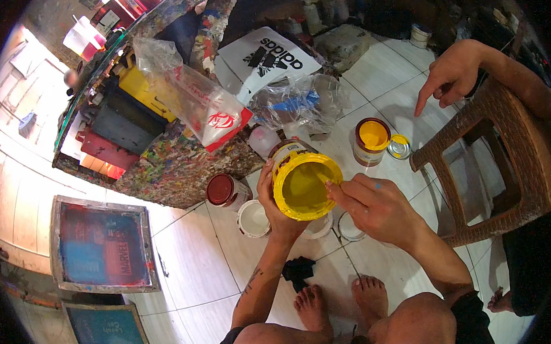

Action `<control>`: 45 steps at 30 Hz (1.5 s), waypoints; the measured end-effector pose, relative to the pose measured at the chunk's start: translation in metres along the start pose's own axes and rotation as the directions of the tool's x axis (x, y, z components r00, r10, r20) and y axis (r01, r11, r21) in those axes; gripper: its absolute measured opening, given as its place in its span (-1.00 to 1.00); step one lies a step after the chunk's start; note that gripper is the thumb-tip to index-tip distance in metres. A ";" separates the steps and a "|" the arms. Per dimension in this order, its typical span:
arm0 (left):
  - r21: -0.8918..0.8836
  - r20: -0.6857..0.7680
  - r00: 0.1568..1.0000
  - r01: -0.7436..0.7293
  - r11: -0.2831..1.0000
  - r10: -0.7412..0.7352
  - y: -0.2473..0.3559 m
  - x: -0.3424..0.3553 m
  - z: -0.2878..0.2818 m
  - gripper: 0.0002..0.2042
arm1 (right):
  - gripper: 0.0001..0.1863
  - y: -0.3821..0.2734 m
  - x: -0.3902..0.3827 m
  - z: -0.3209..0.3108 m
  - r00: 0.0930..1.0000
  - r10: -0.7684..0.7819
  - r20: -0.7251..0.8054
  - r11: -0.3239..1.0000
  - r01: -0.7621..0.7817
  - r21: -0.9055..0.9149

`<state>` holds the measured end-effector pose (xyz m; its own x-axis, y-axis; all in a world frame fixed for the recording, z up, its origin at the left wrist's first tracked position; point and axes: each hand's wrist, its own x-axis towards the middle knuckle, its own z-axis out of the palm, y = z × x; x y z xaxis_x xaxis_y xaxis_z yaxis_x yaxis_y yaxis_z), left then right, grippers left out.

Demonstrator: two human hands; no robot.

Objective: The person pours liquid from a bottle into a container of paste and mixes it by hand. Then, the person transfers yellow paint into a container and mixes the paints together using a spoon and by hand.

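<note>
L hand (279, 216) curled approx. half-closed, gripping yellow tub (278, 193), tilted, ctr., above floor (190, 263). R hand (377, 205) pinches stick (324, 178) at tub's R rim. Paint can (367, 158): far R.

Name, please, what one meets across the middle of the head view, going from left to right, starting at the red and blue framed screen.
Framed screen, dark-red-topped can, yellow tub, can of orange-yellow paint, round lid, brown chair.

Paint tin (368, 158) between tub (306, 216) and chair (534, 171), framed screens (101, 243) far left.
</note>
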<state>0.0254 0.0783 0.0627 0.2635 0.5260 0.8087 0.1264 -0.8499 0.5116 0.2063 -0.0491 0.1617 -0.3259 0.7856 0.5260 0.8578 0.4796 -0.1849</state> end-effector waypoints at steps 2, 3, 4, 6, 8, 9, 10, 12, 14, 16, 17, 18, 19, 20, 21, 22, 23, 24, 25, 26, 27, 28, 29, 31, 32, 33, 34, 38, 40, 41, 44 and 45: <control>-0.131 -0.013 0.996 0.088 0.987 -0.091 -0.011 -0.011 0.005 0.04 | -0.58 -0.002 0.000 0.001 1.000 0.001 -0.023 0.999 -0.002 -0.046; -0.197 -0.013 0.991 0.131 0.972 -0.136 -0.014 -0.012 0.006 0.03 | -0.58 -0.005 -0.002 0.004 0.999 -0.016 0.033 1.000 0.017 -0.018; -0.261 -0.012 0.983 0.173 0.950 -0.182 -0.016 -0.012 0.007 0.03 | -0.59 -0.007 -0.004 0.005 0.995 -0.035 0.089 0.999 0.034 0.012; -0.141 -0.026 0.998 0.049 0.989 -0.053 -0.019 -0.008 0.005 0.03 | -0.59 -0.009 -0.004 0.004 0.995 -0.054 0.089 0.998 0.051 0.032; -0.126 -0.029 0.999 0.027 0.992 -0.031 -0.012 -0.004 0.004 0.02 | -0.59 -0.009 -0.004 0.001 0.993 -0.073 0.091 0.996 0.068 0.054; -0.113 -0.032 0.999 0.000 0.994 -0.004 -0.009 0.000 0.003 0.00 | -0.59 -0.007 -0.001 -0.002 0.996 -0.045 0.081 0.998 0.041 0.043; -0.113 -0.031 1.000 0.001 0.994 -0.004 -0.007 0.001 0.002 0.00 | -0.59 -0.005 0.000 -0.003 0.997 -0.016 0.071 0.999 0.014 0.031; 0.006 -0.016 0.999 -0.044 0.999 0.044 -0.006 0.003 0.000 0.00 | -0.57 -0.004 -0.001 -0.003 0.998 -0.010 0.062 1.000 0.010 -0.015; -0.001 -0.018 0.998 -0.056 0.998 0.056 -0.013 0.001 0.000 0.01 | -0.56 -0.006 -0.001 -0.002 0.999 -0.006 0.050 0.998 0.009 -0.062; -0.013 -0.018 0.998 -0.063 0.998 0.062 -0.014 0.000 0.001 0.03 | -0.53 -0.011 -0.007 0.004 0.989 0.043 0.141 0.996 -0.053 0.067; -0.015 -0.007 0.996 -0.086 0.996 0.086 -0.013 0.000 0.001 0.02 | -0.53 -0.010 -0.007 0.006 0.989 0.044 0.142 0.996 -0.054 0.067; -0.015 0.003 0.994 -0.108 0.994 0.108 -0.012 0.000 0.000 0.02 | -0.51 -0.010 -0.006 0.007 0.996 0.037 0.084 0.994 -0.046 0.103; -0.015 0.004 0.994 -0.106 0.994 0.106 -0.013 -0.002 0.000 0.02 | -0.49 -0.009 -0.006 0.008 0.999 0.032 0.025 0.990 -0.035 0.137; 0.007 0.010 0.993 -0.114 0.993 0.114 -0.017 -0.005 -0.001 0.05 | -0.49 -0.009 -0.007 0.006 0.999 0.033 0.026 0.990 -0.036 0.138; 0.034 0.014 0.992 -0.123 0.992 0.123 -0.019 -0.006 -0.003 0.08 | -0.48 -0.007 -0.006 0.003 0.999 0.038 -0.012 0.993 -0.037 0.108; 0.039 0.011 0.992 -0.124 0.991 0.124 -0.020 -0.005 -0.005 0.08 | -0.47 -0.007 -0.005 0.002 0.998 0.042 -0.050 0.996 -0.038 0.079; 0.041 0.009 0.991 -0.134 0.990 0.134 -0.020 -0.005 -0.007 0.07 | -0.47 -0.006 -0.005 0.003 0.998 0.037 -0.051 0.996 -0.033 0.081; 0.036 0.007 0.990 -0.144 0.989 0.144 -0.019 -0.004 -0.007 0.06 | -0.47 -0.006 -0.006 0.004 0.998 0.051 -0.026 0.998 -0.050 0.046; 0.035 0.005 0.989 -0.145 0.989 0.145 -0.018 -0.002 -0.007 0.06 | -0.47 -0.006 -0.007 0.006 0.998 0.067 -0.002 0.998 -0.067 0.010; 0.075 0.026 0.987 -0.158 0.985 0.157 -0.017 -0.001 -0.009 0.05 | -0.47 -0.008 -0.009 0.012 0.998 0.066 -0.002 0.998 -0.066 0.009; 0.114 0.049 0.985 -0.171 0.979 0.166 -0.016 -0.001 -0.010 0.04 | -0.48 -0.010 -0.012 0.021 0.996 0.085 -0.010 0.992 -0.083 0.091; 0.112 0.049 0.985 -0.171 0.979 0.166 -0.017 -0.002 -0.010 0.04 | -0.49 -0.010 -0.013 0.024 0.995 0.095 -0.013 0.987 -0.093 0.132; 0.112 0.046 0.984 -0.174 0.978 0.170 -0.019 -0.003 -0.010 0.04 | -0.49 -0.011 -0.013 0.028 0.994 0.105 -0.016 0.980 -0.101 0.173; 0.120 0.042 0.984 -0.178 0.977 0.174 -0.019 -0.005 -0.013 0.05 | -0.51 -0.009 -0.011 0.030 0.988 0.126 -0.087 0.953 -0.097 0.286; 0.130 0.041 0.984 -0.175 0.976 0.172 -0.018 -0.006 -0.015 0.04 | -0.51 -0.008 -0.010 0.029 0.988 0.125 -0.087 0.953 -0.095 0.288; 0.138 0.038 0.985 -0.174 0.975 0.170 -0.018 -0.006 -0.016 0.04 | -0.51 -0.007 -0.010 0.026 0.987 0.120 -0.110 0.964 -0.089 0.249; 0.139 0.038 0.985 -0.174 0.975 0.170 -0.018 -0.005 -0.017 0.04 | -0.52 -0.007 -0.010 0.025 0.985 0.113 -0.133 0.974 -0.084 0.208; 0.155 0.042 0.984 -0.175 0.972 0.171 -0.014 -0.001 -0.020 0.04 | -0.53 -0.008 -0.012 0.030 0.993 0.084 -0.077 0.993 -0.077 0.086; 0.168 0.047 0.985 -0.173 0.970 0.168 -0.014 -0.001 -0.020 0.04 | -0.62 -0.016 -0.009 0.035 0.978 0.129 -0.167 0.983 -0.103 0.154; 0.157 0.043 0.982 -0.189 0.969 0.184 -0.015 -0.001 -0.020 0.04 | -0.62 -0.016 -0.009 0.036 0.977 0.130 -0.167 0.983 -0.104 0.153; 0.131 0.035 0.982 -0.191 0.973 0.188 -0.018 -0.004 -0.019 0.03 | -0.59 -0.015 -0.009 0.036 0.976 0.127 -0.175 0.971 -0.086 0.225; 0.118 0.031 0.984 -0.177 0.977 0.174 -0.018 -0.005 -0.020 0.03 | -0.56 -0.013 -0.011 0.034 0.982 0.094 -0.165 0.983 -0.065 0.172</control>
<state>0.0023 0.0922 0.0554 0.3110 0.3687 0.8760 0.1903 -0.9272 0.3227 0.1857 -0.0505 0.1305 -0.1738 0.7517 0.6362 0.7957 0.4878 -0.3590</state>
